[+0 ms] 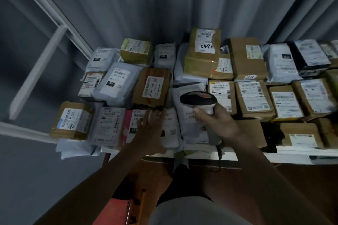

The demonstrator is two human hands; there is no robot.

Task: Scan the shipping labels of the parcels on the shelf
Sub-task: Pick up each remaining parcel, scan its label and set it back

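Two hands work over a white shelf (292,153) packed with parcels. Exact totals cannot be told, since the stacks overlap and run off the right edge; roughly a dozen brown cardboard boxes and about ten grey or white poly mailers show, each with a shipping label facing up. One pink mailer (130,124) lies in the front row, and one tall box marked "2490" (202,51) tops the rear stack. The right hand (217,122) grips one barcode scanner (199,99) by its handle, its head above a white mailer (190,115). The left hand (151,129), fingers straight and spread, lies flat on the mailers just beside the pink one.
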